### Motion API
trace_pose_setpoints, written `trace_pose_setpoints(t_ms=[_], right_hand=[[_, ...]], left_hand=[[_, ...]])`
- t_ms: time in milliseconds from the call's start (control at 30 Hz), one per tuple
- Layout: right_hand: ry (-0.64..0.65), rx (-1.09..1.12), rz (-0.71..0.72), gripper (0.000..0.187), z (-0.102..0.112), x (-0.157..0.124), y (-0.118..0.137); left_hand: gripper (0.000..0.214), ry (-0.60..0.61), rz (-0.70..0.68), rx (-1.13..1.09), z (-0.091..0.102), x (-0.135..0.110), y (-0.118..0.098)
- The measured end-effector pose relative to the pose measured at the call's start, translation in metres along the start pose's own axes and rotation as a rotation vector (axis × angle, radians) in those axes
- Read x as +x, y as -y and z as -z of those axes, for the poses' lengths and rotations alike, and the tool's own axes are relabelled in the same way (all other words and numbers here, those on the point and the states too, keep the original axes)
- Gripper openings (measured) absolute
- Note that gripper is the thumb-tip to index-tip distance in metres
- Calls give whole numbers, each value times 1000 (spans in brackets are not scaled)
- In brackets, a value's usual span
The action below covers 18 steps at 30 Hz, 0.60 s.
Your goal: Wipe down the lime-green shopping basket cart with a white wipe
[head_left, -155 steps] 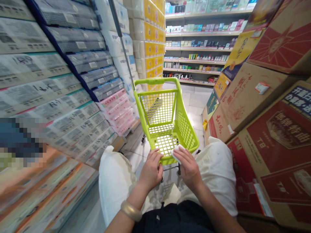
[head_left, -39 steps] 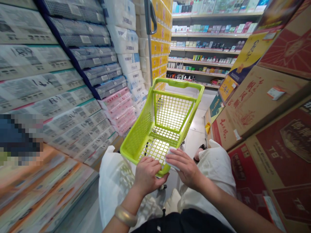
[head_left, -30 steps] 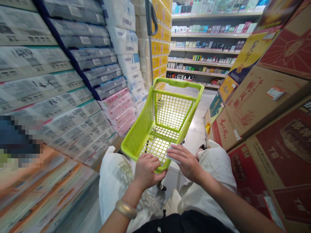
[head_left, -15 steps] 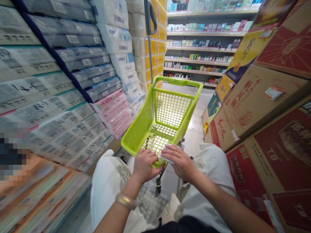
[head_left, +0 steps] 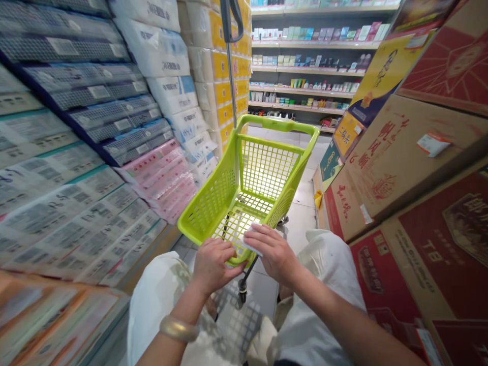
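My left hand is curled over the near rim of the lime-green plastic shopping cart between my knees, probably light but stiff, while my right hand presses a soft white wipe flat against that rim.

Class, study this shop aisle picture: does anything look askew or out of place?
Yes: the green cart sits tilted toward the stacked packs, held at its near rim by the left hand while the right hand presses a white cloth there.

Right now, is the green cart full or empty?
Empty. Through the green cart only its bare mesh floor and walls show. The right hand presses a white cloth on its near rim, which the left hand grips.
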State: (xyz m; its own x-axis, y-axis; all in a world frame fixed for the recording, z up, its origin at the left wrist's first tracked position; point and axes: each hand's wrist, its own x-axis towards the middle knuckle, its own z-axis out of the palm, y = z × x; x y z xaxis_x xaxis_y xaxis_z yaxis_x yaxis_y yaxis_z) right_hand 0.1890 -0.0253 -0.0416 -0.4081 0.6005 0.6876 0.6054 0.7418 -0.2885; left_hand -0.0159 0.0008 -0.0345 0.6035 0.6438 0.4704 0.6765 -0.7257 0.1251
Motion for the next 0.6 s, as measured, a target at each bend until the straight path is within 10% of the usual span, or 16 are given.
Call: trace_pose_setpoints(t_ms=[600], right_hand=[[143, 18, 176, 31, -6, 34, -37]], left_hand=[[27, 19, -49, 4, -3, 25, 42]])
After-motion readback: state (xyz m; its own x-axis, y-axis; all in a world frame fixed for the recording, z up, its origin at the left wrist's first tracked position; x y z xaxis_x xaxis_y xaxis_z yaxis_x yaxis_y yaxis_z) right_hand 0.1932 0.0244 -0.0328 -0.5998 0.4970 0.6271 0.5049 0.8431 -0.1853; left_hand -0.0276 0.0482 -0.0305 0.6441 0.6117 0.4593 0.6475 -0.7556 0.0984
